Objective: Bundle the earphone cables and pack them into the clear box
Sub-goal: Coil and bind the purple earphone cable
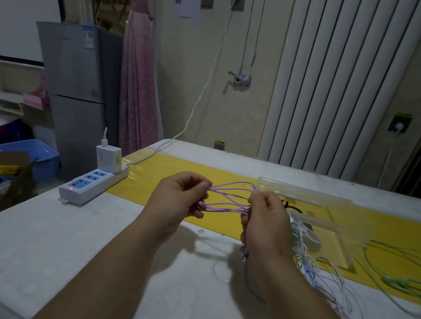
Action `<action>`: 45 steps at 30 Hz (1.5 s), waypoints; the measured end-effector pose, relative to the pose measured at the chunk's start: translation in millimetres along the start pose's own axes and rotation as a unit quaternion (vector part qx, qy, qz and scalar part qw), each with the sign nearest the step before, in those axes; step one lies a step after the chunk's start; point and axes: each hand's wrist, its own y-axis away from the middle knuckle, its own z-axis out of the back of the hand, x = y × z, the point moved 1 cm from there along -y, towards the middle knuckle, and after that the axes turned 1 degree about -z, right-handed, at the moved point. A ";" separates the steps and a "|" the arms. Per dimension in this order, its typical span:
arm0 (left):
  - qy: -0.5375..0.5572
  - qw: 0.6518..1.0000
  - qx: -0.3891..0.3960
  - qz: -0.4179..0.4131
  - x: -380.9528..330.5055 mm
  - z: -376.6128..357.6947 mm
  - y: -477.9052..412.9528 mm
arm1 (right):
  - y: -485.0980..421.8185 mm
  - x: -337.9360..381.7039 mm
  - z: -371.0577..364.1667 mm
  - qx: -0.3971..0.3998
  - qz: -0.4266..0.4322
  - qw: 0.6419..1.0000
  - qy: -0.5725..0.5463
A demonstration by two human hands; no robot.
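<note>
Both hands — left hand (pixel 180 197) and right hand (pixel 266 221) — are gripping the purple earphone cable (pixel 229 198), stretching its thin looped strands taut above the bench (pixel 99 238).

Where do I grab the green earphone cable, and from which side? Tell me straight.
Pinch the green earphone cable at the thicker clump where its strands gather, coming from above with the right hand, the nearer one. It lies flat in loose loops right of the clear box, so a sideways approach would likely push strands. That hand and the left hand grip the purple cable.
</note>
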 end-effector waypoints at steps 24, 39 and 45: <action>-0.041 0.997 0.035 -0.053 -2.4 -2.4 3.6 | -2.4 1.6 5.7 -0.065 0.033 0.997 0.039; -0.081 0.984 -0.115 -0.113 0.6 7.8 -5.4 | 5.6 4.5 2.9 0.218 -0.046 0.966 0.133; -0.089 0.984 -0.106 -0.115 -1.6 6.1 -3.7 | 14.2 14.6 2.2 0.191 -0.039 0.973 0.126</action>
